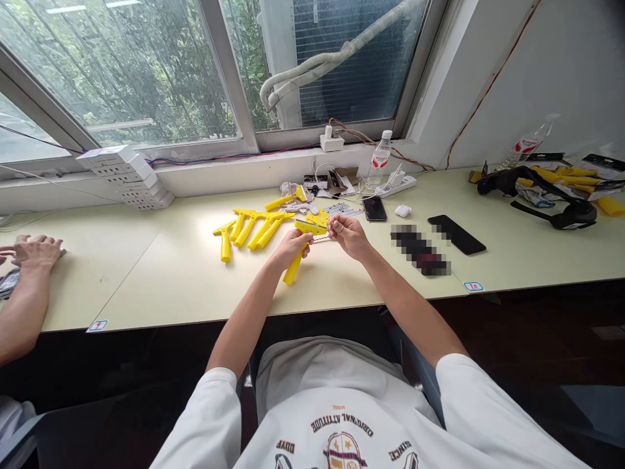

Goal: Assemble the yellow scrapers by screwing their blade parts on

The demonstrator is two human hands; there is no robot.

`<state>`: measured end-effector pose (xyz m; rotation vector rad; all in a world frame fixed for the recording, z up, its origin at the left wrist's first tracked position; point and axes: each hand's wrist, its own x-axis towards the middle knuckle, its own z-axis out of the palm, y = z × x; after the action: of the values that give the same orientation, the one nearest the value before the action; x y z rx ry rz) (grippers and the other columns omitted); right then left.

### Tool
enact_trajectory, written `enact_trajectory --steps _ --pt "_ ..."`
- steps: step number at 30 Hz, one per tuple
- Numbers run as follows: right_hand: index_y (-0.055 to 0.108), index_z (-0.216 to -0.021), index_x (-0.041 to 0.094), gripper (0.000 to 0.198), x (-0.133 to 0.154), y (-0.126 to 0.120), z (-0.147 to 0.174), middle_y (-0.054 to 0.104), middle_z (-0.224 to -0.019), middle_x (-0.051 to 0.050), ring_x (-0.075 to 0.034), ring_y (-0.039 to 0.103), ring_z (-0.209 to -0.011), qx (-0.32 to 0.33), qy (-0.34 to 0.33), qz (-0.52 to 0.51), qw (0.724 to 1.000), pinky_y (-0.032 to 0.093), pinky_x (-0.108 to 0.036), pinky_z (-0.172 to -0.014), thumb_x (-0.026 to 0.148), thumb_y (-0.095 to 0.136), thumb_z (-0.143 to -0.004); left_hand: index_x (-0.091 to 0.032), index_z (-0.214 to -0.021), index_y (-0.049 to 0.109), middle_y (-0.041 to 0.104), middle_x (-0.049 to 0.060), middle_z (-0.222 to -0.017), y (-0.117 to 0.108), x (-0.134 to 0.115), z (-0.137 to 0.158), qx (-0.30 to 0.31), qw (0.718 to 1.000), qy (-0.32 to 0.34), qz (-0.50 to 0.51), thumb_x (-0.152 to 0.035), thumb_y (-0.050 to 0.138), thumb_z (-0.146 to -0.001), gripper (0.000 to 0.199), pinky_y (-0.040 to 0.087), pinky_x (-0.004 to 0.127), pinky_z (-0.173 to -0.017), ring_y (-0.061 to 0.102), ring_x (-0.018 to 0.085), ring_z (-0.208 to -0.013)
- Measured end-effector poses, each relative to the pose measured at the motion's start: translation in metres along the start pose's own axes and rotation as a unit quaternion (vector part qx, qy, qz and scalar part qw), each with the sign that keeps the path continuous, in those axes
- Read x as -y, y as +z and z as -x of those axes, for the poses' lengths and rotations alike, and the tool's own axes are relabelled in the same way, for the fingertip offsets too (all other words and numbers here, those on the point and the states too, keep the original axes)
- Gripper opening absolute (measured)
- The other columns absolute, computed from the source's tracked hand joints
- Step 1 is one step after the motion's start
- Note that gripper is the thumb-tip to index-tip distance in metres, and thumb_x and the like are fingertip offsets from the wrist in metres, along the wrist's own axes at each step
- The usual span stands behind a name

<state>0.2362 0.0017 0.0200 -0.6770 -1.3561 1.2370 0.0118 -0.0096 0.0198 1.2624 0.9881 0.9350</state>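
Note:
My left hand (pixel 290 249) is closed around the handle of a yellow plastic scraper (pixel 293 268), whose wide head with a metal strip points up. At the right end of that head, my right hand (pixel 349 237) has its thumb and fingers pinched together; what they hold, if anything, is too small to make out. Several yellow scraper handles (pixel 266 233) lie side by side left of my hands. Behind them rests another yellow scraper (pixel 288 198) with a metal blade. Flat yellow pieces (pixel 321 217) and thin silver strips (pixel 344 209) lie just beyond my hands.
A phone (pixel 375 208), a white case (pixel 403 210) and a black slab (pixel 456 234) lie to the right. A bottle (pixel 379 161) and power strip (pixel 396 184) stand near the window. White boxes (pixel 127 177) are stacked at left. Another person's hand (pixel 38 251) rests at far left.

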Motion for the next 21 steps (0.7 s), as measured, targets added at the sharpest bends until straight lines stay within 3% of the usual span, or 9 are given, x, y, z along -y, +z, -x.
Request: enact_trajectory --steps 3,5,7,9,12,15,21 --pt "0.064 -0.093 0.026 0.070 -0.003 -0.003 0.000 0.061 -0.082 0.001 -0.016 0.054 -0.067 0.005 -0.011 0.013 1.000 0.049 -0.032 -0.063 0.091 0.087 -0.077 -0.019 -0.090 0.063 0.063 0.000 -0.084 0.000 0.000 0.000 0.001 1.000 0.005 0.004 -0.034 0.082 -0.094 0.024 0.045 0.025 -0.051 0.056 0.008 -0.055" --pt "0.067 -0.095 0.026 0.066 -0.007 -0.005 0.001 0.063 -0.081 0.000 -0.018 0.056 -0.070 0.001 -0.032 0.091 0.995 0.050 -0.033 -0.064 0.090 0.079 -0.086 -0.019 -0.091 0.063 0.063 0.000 -0.083 0.001 -0.001 0.001 -0.005 1.000 0.006 0.007 -0.034 0.082 -0.094 0.024 0.046 0.025 -0.051 0.056 0.008 -0.055" --pt "0.069 -0.096 0.025 0.054 -0.010 -0.006 0.002 0.068 -0.088 -0.004 -0.022 0.062 -0.080 -0.003 -0.075 0.228 0.971 0.054 -0.037 -0.073 0.079 0.071 -0.100 -0.019 -0.090 0.063 0.063 0.000 -0.082 0.002 -0.002 0.002 -0.011 1.000 0.006 0.007 -0.033 0.083 -0.093 0.024 0.046 0.024 -0.051 0.056 0.008 -0.054" --pt "0.071 -0.097 0.024 0.034 -0.013 -0.005 0.004 0.074 -0.100 -0.010 -0.027 0.067 -0.096 0.004 -0.120 0.360 0.925 0.057 -0.041 -0.086 0.055 0.066 -0.111 -0.019 -0.088 0.063 0.063 0.000 -0.080 0.003 -0.003 0.002 -0.015 1.000 0.006 0.005 -0.032 0.084 -0.094 0.025 0.045 0.024 -0.052 0.055 0.008 -0.053" --pt "0.071 -0.101 0.023 0.016 -0.017 -0.001 0.007 0.075 -0.111 -0.014 -0.031 0.067 -0.109 0.031 -0.138 0.472 0.870 0.057 -0.044 -0.097 0.026 0.060 -0.112 -0.019 -0.085 0.064 0.061 0.000 -0.075 0.004 -0.003 0.002 -0.014 1.000 0.001 -0.012 -0.030 0.083 -0.095 0.024 0.045 0.024 -0.052 0.055 0.008 -0.052" --pt "0.072 -0.104 0.022 0.013 -0.020 0.001 0.008 0.075 -0.113 -0.015 -0.032 0.067 -0.112 0.049 -0.126 0.528 0.838 0.056 -0.044 -0.097 0.018 0.061 -0.110 -0.018 -0.082 0.066 0.059 0.000 -0.071 0.005 -0.004 0.002 -0.011 0.999 -0.009 -0.042 -0.027 0.082 -0.096 0.023 0.044 0.024 -0.052 0.056 0.010 -0.052" --pt "0.072 -0.102 0.023 0.010 -0.025 0.000 0.008 0.075 -0.112 -0.012 -0.030 0.067 -0.109 0.054 -0.107 0.557 0.822 0.055 -0.040 -0.091 0.017 0.068 -0.109 -0.018 -0.078 0.066 0.061 0.000 -0.068 0.007 -0.007 0.005 -0.014 0.997 -0.022 -0.078 -0.023 0.081 -0.095 0.022 0.042 0.025 -0.051 0.055 0.010 -0.051"
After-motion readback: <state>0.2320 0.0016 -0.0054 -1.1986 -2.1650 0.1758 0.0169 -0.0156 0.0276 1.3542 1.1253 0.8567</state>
